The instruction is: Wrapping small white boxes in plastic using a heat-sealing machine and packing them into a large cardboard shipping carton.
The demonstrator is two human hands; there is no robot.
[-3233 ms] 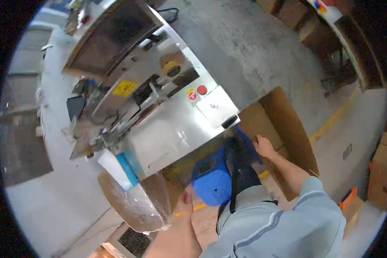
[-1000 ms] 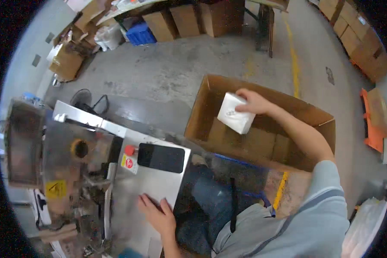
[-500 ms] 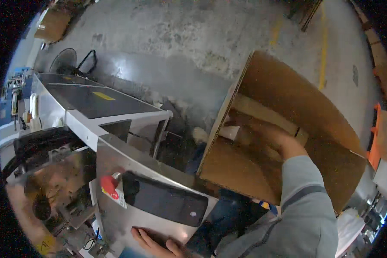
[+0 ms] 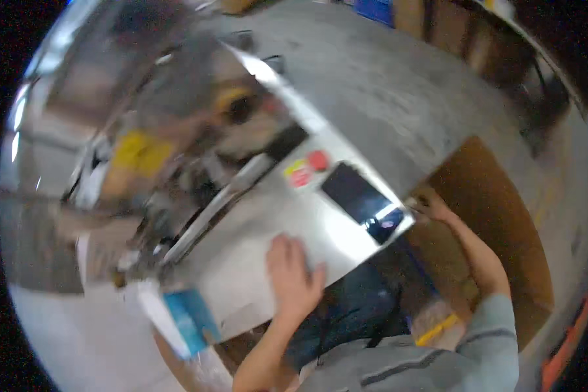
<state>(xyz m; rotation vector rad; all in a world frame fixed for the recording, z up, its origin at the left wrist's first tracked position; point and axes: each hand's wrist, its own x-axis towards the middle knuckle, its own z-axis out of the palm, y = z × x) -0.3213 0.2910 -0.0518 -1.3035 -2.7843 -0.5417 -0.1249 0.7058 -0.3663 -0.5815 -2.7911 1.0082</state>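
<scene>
My left hand (image 4: 294, 274) lies flat on the shiny metal top (image 4: 242, 261) of a machine, fingers stretched and thumb out to the side. My right hand (image 4: 432, 205) is at the upper inner side of an open cardboard box (image 4: 496, 215), close to the metal top's corner. Its fingers look bent, but motion smears them, and I cannot make out anything in them. Between the hands, on the metal top, lies a black smartphone (image 4: 362, 202) with light glinting off its glass. Beside the phone is a round red push button (image 4: 317, 160).
Blurred machine parts (image 4: 196, 170) with a yellow patch (image 4: 140, 153) fill the left side. A blue and white packet (image 4: 191, 320) sits at the metal top's near left corner. Grey concrete floor (image 4: 372, 85) stretches beyond, with a blue crate (image 4: 374, 10) at the far edge.
My view has swung left toward the machine. My right hand has come up from deep inside the box to near its edge. My left hand now shows fully, flat on the metal.
</scene>
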